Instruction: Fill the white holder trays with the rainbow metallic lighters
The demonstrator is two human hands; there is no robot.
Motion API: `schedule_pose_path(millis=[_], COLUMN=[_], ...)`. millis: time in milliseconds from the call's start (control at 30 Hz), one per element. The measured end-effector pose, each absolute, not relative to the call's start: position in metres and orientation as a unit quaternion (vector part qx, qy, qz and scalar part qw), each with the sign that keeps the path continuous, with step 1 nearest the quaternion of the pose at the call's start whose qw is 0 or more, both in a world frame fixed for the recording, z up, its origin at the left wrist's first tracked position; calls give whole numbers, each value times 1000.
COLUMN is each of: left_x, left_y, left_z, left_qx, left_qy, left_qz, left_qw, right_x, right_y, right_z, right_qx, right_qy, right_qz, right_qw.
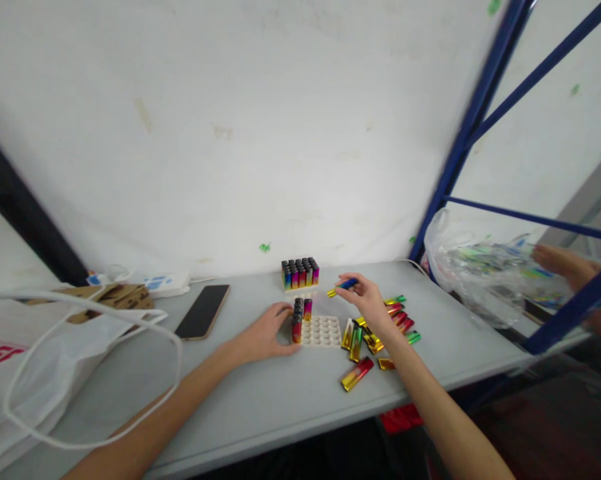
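Observation:
My left hand [266, 335] curls around the left end of a white holed tray [323, 332], thumb at the front corner and fingers at the back. A row of upright lighters [297, 321] with black tops fills the tray's left column, and one purple-red lighter [307, 309] stands beside its far end. Above the table, to the right of the tray, my right hand [367, 299] pinches a blue and yellow lighter [347, 285], tilted. Beneath that hand lies a loose pile of shiny coloured lighters [355, 345]; a red and yellow lighter [357, 375] lies nearer the front edge.
A filled block of lighters [300, 274] stands near the wall. To the left are a phone [203, 312], a white bag [25, 373] and a looped white cable [180, 363]. Blue shelf posts [453, 160] and a clear plastic bag [467, 280] border the right, where another person's hand [570, 270] shows.

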State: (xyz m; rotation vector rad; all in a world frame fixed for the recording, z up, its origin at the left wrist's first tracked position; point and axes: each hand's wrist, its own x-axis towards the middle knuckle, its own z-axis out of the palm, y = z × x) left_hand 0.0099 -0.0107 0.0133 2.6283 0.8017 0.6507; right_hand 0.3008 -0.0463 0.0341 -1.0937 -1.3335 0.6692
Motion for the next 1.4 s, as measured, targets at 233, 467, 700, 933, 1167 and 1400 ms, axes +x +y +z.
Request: schedule_pose_path(millis=[233, 467, 700, 933, 1167, 1400], left_x=[11, 10, 10, 10, 10, 8], left_y=[-12, -12, -12, -13, -13, -8], left_z=[14, 14, 14, 14, 15, 10], left_qx=[918, 917, 919, 918, 916, 920], left_qy=[285, 281, 284, 285, 286, 280], left_qz=[224, 226, 219, 217, 225, 223], left_qw=[163, 168, 166, 168, 168, 162], right_x=[277, 277, 271, 261, 262, 264], right_y=[-54, -53, -53, -58, -54, -53], right_z=[37, 36, 39, 39, 32, 30], right_qx=[-456, -443, -459, -413, -498, -548], right_qy=[-584, -557, -584, -545, -453, -478], right_qz=[343, 375, 326, 458, 483, 406], right_qw=[577, 594, 584, 569, 560, 553])
